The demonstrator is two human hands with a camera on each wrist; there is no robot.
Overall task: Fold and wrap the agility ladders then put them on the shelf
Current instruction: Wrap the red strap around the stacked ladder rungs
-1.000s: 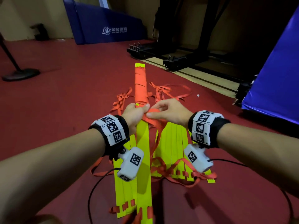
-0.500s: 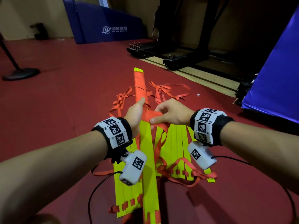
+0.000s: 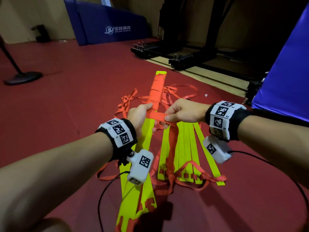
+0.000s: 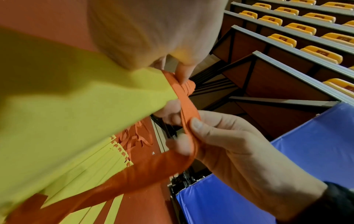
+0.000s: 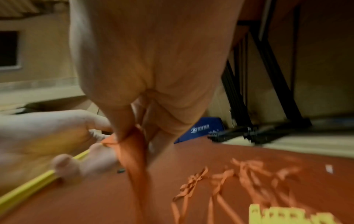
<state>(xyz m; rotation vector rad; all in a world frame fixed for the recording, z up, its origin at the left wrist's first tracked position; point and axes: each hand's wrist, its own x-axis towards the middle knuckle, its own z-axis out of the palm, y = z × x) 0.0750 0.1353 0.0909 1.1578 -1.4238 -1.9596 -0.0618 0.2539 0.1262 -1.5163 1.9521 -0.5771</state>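
Hands meet mid-frame over red floor: left hand grips yellow rung bundle w/ half-wound orange strap, right hand pinches strap's free end, second ladder lying beside.

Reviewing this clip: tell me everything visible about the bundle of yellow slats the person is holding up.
The held bundle is a stack of flat yellow plastic-looking slats, long and narrow. Its far half is bound in tight turns of orange strap, with a bare yellow tip beyond. It slopes away from the person, near end low over the red floor. The left hand grips it at the wrap's edge; the right hand pinches a strap length running sideways from it.
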